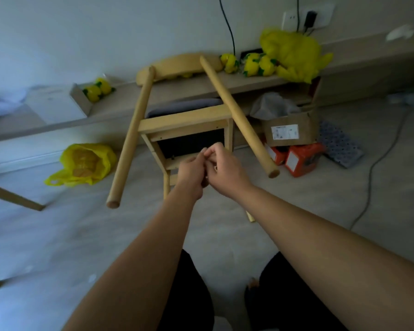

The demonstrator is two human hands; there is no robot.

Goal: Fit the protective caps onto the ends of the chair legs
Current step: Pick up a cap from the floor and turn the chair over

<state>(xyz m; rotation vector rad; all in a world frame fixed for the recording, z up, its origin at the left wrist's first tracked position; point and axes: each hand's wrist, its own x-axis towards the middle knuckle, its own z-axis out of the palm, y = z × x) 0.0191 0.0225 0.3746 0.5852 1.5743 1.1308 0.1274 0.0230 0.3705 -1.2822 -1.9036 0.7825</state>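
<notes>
Upturned chair (184, 120), back against a low shelf (249, 82), legs slanting toward the viewer. Left hand (191, 173) and right hand (222, 170) meet between those legs, fingers curled together; whether they pinch a cap cannot be told. The right leg end (273, 173) lies beside the right hand, nearer than the left leg end (112, 203). Pale floor (296, 211) beneath; boxes (287, 130) right of the chair.

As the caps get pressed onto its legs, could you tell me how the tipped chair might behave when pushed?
The wooden chair looks stiff, so its legs should hardly flex. Its backrest merely rests on the low shelf, so a hard push could slide or tip it.
</notes>
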